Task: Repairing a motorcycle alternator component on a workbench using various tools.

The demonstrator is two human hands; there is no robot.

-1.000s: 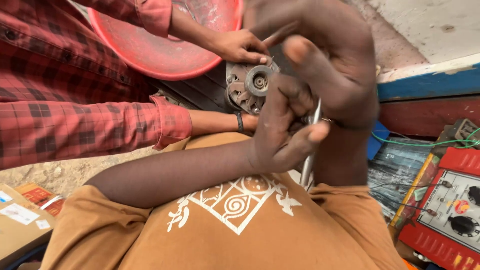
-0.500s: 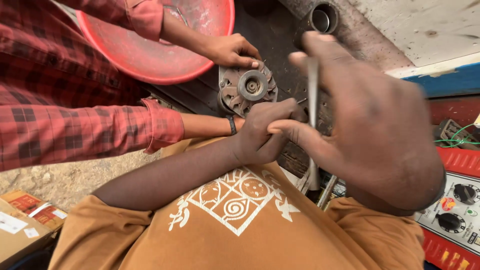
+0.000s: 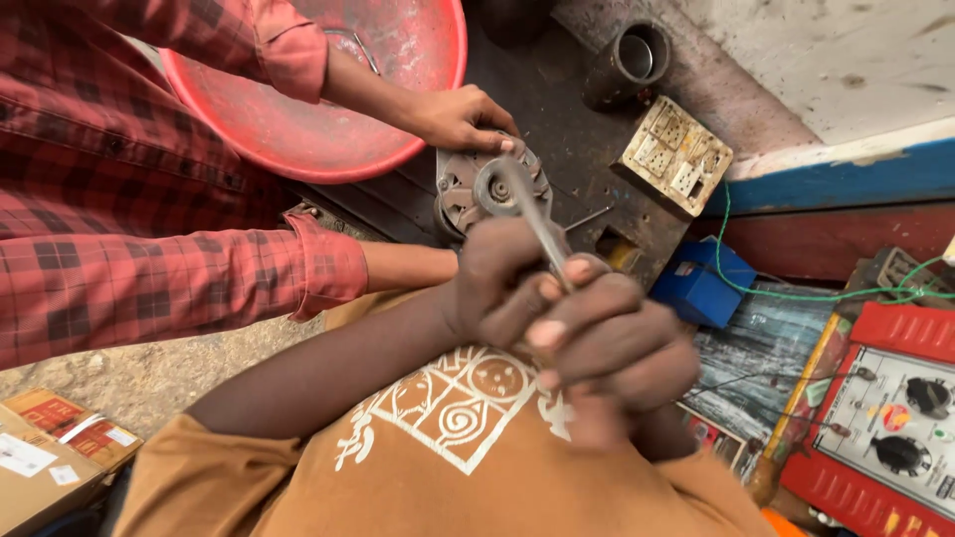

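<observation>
Right now both hands are closed together around the handle of a metal wrench (image 3: pixel 532 214): the left hand (image 3: pixel 502 283) grips nearer its head and the right hand (image 3: pixel 622 348) is wrapped just behind it. From the fists, the wrench reaches forward onto the hub of a round grey motor part (image 3: pixel 468 189) on the dark workbench (image 3: pixel 557 109). Another person's hand (image 3: pixel 458 117), in a red checked sleeve, touches that part from the far side, beside a red basin (image 3: pixel 328 129).

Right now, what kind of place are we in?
Probably a small repair workshop. There is a greasy metal motor part on a dark bench, a worn socket board, and a red meter box with dials.
</observation>
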